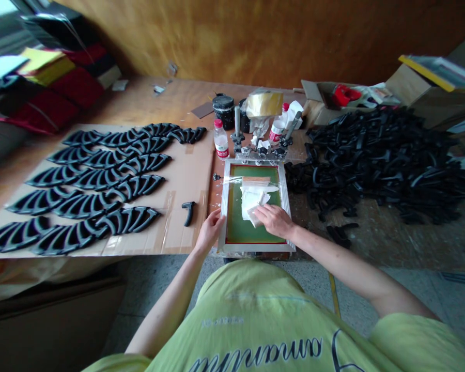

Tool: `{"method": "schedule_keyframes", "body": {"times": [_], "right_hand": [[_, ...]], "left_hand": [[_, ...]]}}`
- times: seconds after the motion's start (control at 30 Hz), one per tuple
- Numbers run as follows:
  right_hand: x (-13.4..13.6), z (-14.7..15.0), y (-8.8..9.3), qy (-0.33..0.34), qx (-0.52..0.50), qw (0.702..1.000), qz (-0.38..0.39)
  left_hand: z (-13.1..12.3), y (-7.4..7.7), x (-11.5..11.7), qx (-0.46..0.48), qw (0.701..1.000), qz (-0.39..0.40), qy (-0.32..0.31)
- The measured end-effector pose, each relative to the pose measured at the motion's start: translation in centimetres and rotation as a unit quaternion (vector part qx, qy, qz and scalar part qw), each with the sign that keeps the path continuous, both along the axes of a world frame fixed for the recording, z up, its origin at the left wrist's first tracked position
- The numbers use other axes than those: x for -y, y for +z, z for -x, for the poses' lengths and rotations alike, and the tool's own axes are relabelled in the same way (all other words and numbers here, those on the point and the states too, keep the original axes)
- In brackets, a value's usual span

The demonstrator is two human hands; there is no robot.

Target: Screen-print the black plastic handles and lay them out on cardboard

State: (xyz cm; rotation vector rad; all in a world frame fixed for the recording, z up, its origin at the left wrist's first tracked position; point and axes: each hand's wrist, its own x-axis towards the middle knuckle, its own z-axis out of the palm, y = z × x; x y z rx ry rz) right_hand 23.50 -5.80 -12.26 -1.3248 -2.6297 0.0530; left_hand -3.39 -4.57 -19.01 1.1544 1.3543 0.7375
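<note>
A small screen-printing frame (223, 217) with a green mesh and metal rim lies in front of me on the table. My left hand (210, 231) grips its left rim near the front corner. My right hand (274, 219) presses flat on a crumpled white cloth (253, 201) lying on the mesh, fingers closed over it. A single black curved plastic piece (188, 212) lies on the cardboard just left of the frame.
Rows of black curved pieces (96, 191) cover a cardboard sheet at left. A big heap of the same pieces (380, 160) sits at right. Behind the frame stand a clear bottle (220, 139), a black ink pot (223, 109), clamps and cardboard boxes (422, 88).
</note>
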Motion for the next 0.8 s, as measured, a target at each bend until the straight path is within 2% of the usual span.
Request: {"method": "schedule_keyframes", "body": {"times": [0.1,0.2,0.27,0.33,0.43,0.53,0.6,0.7,0.77,0.8], "right_hand": [[-0.1,-0.2,0.4,0.008,-0.013,1.000,0.026],[-2.9,0.1,2.2,-0.069,-0.048,0.996,0.015],[-5.4,-0.2,3.9,-0.129,-0.074,0.989,-0.002],[-7.6,-1.6,5.4,-0.185,-0.107,0.977,-0.017],[-9.2,-6.3,6.4,-0.280,-0.189,0.940,-0.050],[-8.5,-10.8,4.6,-0.361,-0.248,0.897,-0.057],[-6.8,-11.4,2.1,-0.372,-0.238,0.897,-0.008],[-3.8,-8.2,-1.9,-0.319,-0.178,0.928,0.071],[-2.2,-5.1,-3.4,-0.280,-0.109,0.950,0.091],[-1.7,-3.8,-3.8,-0.272,-0.074,0.954,0.099]], "left_hand": [[0.0,0.1,0.0,-0.004,1.000,0.003,0.002],[0.0,1.6,0.0,0.015,1.000,0.015,0.012],[0.0,3.6,0.1,0.038,0.999,0.022,0.020],[0.0,6.1,0.0,0.070,0.997,0.026,0.028],[-0.5,10.1,-0.9,0.118,0.992,0.000,0.051],[-1.6,13.8,-2.9,0.160,0.982,-0.076,0.070],[-2.6,16.1,-5.0,0.197,0.969,-0.132,0.067],[-4.0,18.8,-8.2,0.216,0.959,-0.176,0.051],[-4.7,19.4,-9.4,0.215,0.957,-0.187,0.051],[-5.0,19.2,-9.6,0.220,0.954,-0.192,0.061]]}}
